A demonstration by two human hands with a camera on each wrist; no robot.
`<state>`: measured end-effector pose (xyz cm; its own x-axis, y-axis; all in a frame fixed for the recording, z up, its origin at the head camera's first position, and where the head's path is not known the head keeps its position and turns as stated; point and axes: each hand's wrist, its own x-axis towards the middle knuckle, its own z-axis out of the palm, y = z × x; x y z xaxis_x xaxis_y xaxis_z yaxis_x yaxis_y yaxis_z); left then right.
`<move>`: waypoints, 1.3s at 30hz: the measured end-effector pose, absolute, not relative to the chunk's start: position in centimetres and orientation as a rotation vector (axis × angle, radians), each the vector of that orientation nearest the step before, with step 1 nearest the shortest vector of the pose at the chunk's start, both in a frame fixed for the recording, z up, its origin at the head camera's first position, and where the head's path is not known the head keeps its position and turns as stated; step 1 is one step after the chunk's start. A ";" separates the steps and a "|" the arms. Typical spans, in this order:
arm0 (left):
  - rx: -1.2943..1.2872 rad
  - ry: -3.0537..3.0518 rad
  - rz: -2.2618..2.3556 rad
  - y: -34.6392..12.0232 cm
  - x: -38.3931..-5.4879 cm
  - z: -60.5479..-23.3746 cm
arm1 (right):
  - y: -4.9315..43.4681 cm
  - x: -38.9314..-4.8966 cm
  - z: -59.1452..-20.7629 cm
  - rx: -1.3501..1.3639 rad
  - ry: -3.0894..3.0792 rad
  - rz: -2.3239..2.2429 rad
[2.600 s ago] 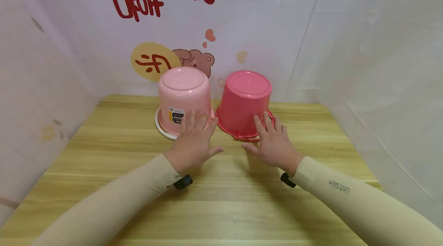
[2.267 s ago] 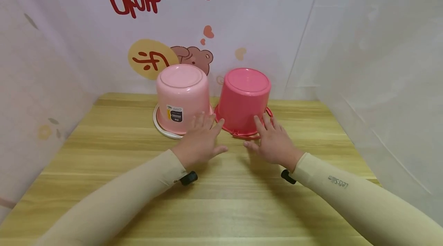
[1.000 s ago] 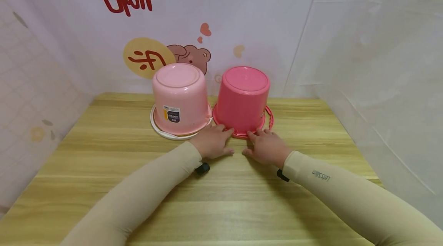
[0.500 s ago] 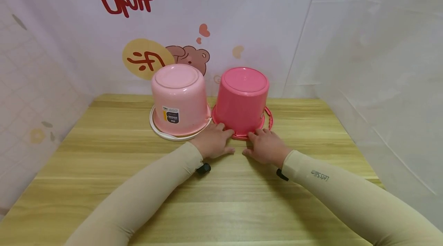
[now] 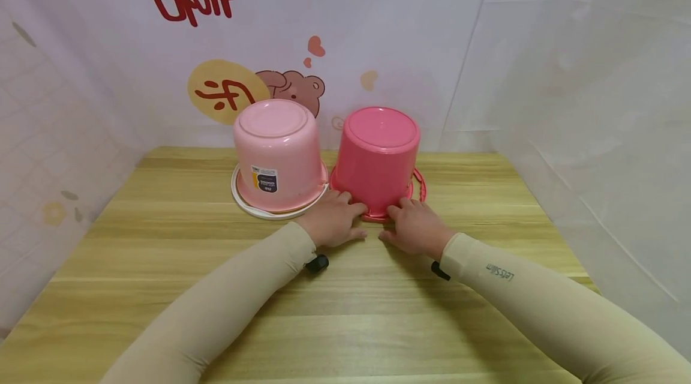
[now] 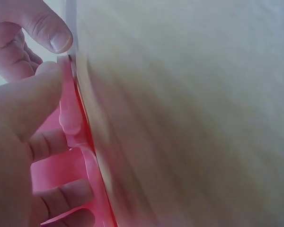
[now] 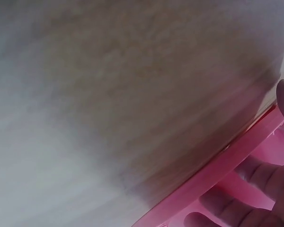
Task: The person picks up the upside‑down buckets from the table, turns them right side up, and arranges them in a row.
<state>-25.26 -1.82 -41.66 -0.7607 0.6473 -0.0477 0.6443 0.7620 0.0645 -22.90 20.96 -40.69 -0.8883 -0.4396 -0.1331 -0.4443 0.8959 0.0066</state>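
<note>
Two upside-down buckets stand side by side toward the back of the table. My hands grip the near rim of the hot-pink bucket [image 5: 378,174], fingers bent against its wall, thumbs on the near side. My left hand [image 5: 332,219] is at the rim's left part; in the left wrist view its fingertips [image 6: 75,191] reach down to the rim flange. The red-pink handle [image 6: 70,111] lies along the rim there. My right hand [image 5: 418,228] is at the rim's right part, its fingers [image 7: 225,203] behind the rim edge. The pale pink bucket [image 5: 291,156] stands left, untouched.
The pale bucket's white handle [image 5: 261,214] lies round its rim, just left of my left hand. Behind the buckets hangs a white cloth [image 5: 421,30] with red characters and a bear print. Another pale sheet [image 5: 610,120] closes off the right side of the wooden table [image 5: 378,324].
Both hands have come down from over the buckets to the hot-pink bucket's near rim, the left hand moving right. In the last half second that bucket has shifted slightly toward me.
</note>
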 end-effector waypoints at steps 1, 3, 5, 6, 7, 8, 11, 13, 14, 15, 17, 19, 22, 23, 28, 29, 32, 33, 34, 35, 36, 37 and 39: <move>1.059 2.886 0.072 -1.8 -25.2 -41.6 | 20.9 -22.9 -40.7 -0.688 2.936 0.050; 1.063 2.886 0.075 -1.8 -25.2 -41.6 | 20.9 -23.0 -40.7 -0.698 2.945 0.039; 1.062 2.884 0.082 -1.8 -25.1 -41.5 | 21.0 -23.0 -40.7 -0.713 2.956 0.031; 1.061 2.885 0.088 -1.8 -25.1 -41.5 | 21.0 -23.0 -40.7 -0.721 2.959 0.025; 1.061 2.887 0.091 -1.8 -25.1 -41.5 | 21.0 -23.0 -40.7 -0.728 2.960 0.022; 1.061 2.891 0.091 -1.8 -25.1 -41.5 | 21.0 -23.0 -40.7 -0.731 2.959 0.017; 1.055 2.900 0.101 -1.9 -25.1 -41.5 | 20.9 -23.0 -40.6 -0.732 2.944 0.016; 1.058 2.908 0.107 -2.0 -25.2 -41.5 | 20.8 -22.9 -40.6 -0.728 2.934 0.021; 1.058 2.909 0.111 -2.0 -25.2 -41.5 | 20.8 -23.0 -40.6 -0.728 2.933 0.024; 1.057 2.908 0.119 -2.1 -25.2 -41.5 | 20.7 -22.9 -40.6 -0.728 2.932 0.028; 1.061 2.910 0.127 -2.1 -25.2 -41.4 | 20.7 -22.9 -40.7 -0.727 2.935 0.039; 1.066 2.911 0.129 -2.1 -25.2 -41.5 | 20.6 -22.9 -40.7 -0.724 2.942 0.048; 1.068 2.918 0.126 -2.0 -25.2 -41.5 | 20.5 -22.9 -40.7 -0.721 2.951 0.057; 1.068 2.922 0.124 -1.9 -25.2 -41.6 | 20.5 -22.9 -40.7 -0.720 2.955 0.056; 1.064 2.939 0.125 -1.8 -25.2 -41.8 | 20.5 -22.7 -40.5 -0.708 2.980 0.004; 1.065 2.944 0.123 -1.8 -25.2 -41.9 | 20.6 -22.7 -40.4 -0.707 2.989 -0.013; 1.069 2.961 0.137 -1.9 -25.2 -41.8 | 20.7 -22.8 -40.3 -0.707 3.020 -0.067; 1.075 2.971 0.147 -1.9 -25.2 -41.8 | 20.7 -22.8 -40.3 -0.702 3.032 -0.084; 1.084 2.981 0.152 -1.9 -25.2 -41.8 | 20.8 -22.8 -40.2 -0.694 3.044 -0.108; 1.093 2.993 0.172 -1.9 -25.2 -41.7 | 20.9 -22.8 -40.2 -0.691 3.061 -0.123; 1.101 3.006 0.195 -1.9 -25.2 -41.6 | 20.9 -22.9 -40.1 -0.692 3.077 -0.138; 1.112 3.019 0.218 -1.9 -25.2 -41.4 | 21.0 -22.9 -40.1 -0.688 3.092 -0.159; 1.136 3.052 0.248 -1.8 -25.1 -41.3 | 21.1 -22.9 -40.0 -0.684 3.128 -0.196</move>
